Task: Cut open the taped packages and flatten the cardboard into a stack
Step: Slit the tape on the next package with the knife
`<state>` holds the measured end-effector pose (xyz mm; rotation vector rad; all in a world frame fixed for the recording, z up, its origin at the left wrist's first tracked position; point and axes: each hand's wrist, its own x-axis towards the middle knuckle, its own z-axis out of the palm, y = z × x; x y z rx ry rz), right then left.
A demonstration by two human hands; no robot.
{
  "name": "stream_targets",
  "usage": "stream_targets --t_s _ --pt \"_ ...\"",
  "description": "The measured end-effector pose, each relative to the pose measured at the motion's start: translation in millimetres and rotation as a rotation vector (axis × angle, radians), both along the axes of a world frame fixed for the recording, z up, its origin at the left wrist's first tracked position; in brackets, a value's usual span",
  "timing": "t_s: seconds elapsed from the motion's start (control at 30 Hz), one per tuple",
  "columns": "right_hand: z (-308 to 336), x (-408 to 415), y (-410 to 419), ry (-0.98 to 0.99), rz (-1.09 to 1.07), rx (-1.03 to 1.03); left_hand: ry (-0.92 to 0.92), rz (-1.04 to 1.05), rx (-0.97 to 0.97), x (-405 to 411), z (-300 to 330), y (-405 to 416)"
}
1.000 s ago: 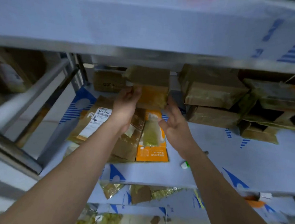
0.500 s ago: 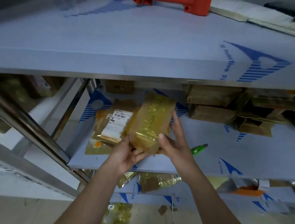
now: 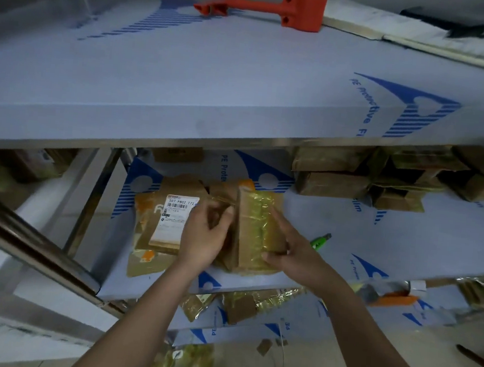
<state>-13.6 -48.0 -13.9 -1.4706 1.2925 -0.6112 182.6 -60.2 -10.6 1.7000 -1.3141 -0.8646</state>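
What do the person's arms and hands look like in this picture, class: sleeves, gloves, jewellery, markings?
Both forearms are bare, with no sleeve in view. The left hand and right hand wear no gloves. No watch, bracelet or ring shows on wrists or fingers, and no markings are visible.

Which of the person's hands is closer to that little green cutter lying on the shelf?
Right. The right hand grips the taped package just left of the green cutter, not touching it. The left hand is farther, across the package.

Both hands on a taped package (image 3: 257, 231) over the shelf (image 3: 375, 246): left hand (image 3: 204, 238) gripping its left edge, right hand (image 3: 290, 252) its near-right corner; green cutter (image 3: 319, 241) just right.
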Motion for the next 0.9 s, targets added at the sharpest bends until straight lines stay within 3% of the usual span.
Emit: stream_targets --t_s 0.1,0.17,0.23,0.3,0.4,0.5,0.6,0.67,0.73,0.8,0.9 --pt "-0.5 -6.4 -1.6 0.001 0.093 0.013 0.057 -0.190 0.141 -12.9 -2.4 -5.1" --pt "-4.6 -12.1 -5.2 -0.078 0.121 0.022 0.133 -0.206 0.205 -17.5 -6.0 -7.8" --pt "-15.9 -23.8 -12.1 -0.176 -0.086 -0.029 0.207 -0.155 0.244 -19.7 -10.0 -14.3" --pt "-35.0 -45.4 -23.2 0.086 -0.338 -0.228 0.218 -0.118 0.258 -22.5 -14.9 -20.7" --pt "-61.3 -72.3 -26.5 0.731 -0.217 -0.310 0.210 -0.074 0.220 -29.3 -18.8 -21.1" --pt "-73.1 -79.2 -26.3 1.023 0.028 -0.389 0.166 -0.054 0.165 -33.9 -22.4 -17.5" --pt "-69.8 -76.6 -33.2 1.174 0.091 -0.565 0.145 -0.032 0.131 -34.4 -31.2 -14.9" --pt "-60.7 -75.3 -35.2 1.130 0.032 -0.546 0.136 -0.015 0.121 -35.2 -35.1 -14.0" --pt "-49.2 -76.0 -34.7 1.027 -0.173 -0.576 0.132 -0.010 0.111 -36.2 -38.2 -13.2" --pt "-31.6 -67.5 -32.5 0.755 -0.379 -0.613 0.148 -0.001 0.104 -36.5 -42.0 -12.0" --pt "-3.7 -38.1 -27.5 0.165 -0.546 -0.590 0.147 0.002 0.104 -35.8 -47.4 -12.1"
